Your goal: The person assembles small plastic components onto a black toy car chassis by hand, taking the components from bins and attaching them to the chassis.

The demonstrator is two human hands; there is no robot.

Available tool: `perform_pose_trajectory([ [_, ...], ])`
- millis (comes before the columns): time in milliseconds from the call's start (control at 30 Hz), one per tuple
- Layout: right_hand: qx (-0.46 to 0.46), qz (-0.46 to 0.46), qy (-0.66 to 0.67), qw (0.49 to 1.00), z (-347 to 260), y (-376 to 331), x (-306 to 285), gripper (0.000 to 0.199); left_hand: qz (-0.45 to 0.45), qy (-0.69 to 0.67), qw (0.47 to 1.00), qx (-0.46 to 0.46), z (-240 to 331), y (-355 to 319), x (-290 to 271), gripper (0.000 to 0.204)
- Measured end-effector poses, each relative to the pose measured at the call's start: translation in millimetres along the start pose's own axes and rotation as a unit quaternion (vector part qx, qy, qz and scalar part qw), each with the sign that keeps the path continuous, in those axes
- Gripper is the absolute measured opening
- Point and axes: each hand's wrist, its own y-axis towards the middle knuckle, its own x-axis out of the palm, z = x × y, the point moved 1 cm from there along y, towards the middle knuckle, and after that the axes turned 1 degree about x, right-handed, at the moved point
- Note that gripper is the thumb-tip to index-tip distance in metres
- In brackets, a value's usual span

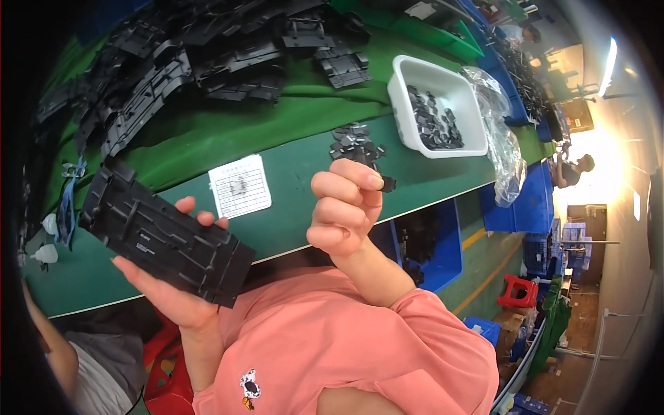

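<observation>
My left hand (169, 294) is closed around a long black moulded plastic panel (162, 232), thumb along the near edge and fingertips showing past the far edge. The panel is tilted and has ribs and raised ridges. Raised over the table's front edge, my right hand (346, 207) pinches a small flat black plastic piece (389, 184) between thumb and index finger; the other fingers are curled in. Just beyond that hand lies a loose heap of small black pieces (353, 138). The two hands are apart, and the small piece does not touch the panel.
A white plastic bin (398, 104) holds more small black pieces, with clear plastic bags (508, 162) beside it. Black panels (235, 59) are heaped on green cloth (187, 128). A printed sheet (241, 185) lies on the green table (297, 166). Another person's arm (55, 346) is at lower left.
</observation>
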Motion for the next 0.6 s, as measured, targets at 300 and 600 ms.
perform_pose_trajectory([
  [300, -0.038, -0.008, 0.028, 0.999, -14, -6, 7, 0.002, -0.010, 0.001, 1.000, -0.002, -5, -2, 5, 0.076],
  [600, -0.048, -0.003, 0.028, 0.998, -17, -8, 7, 0.004, -0.002, 0.007, 1.000, 0.008, -11, 0, 10, 0.078],
])
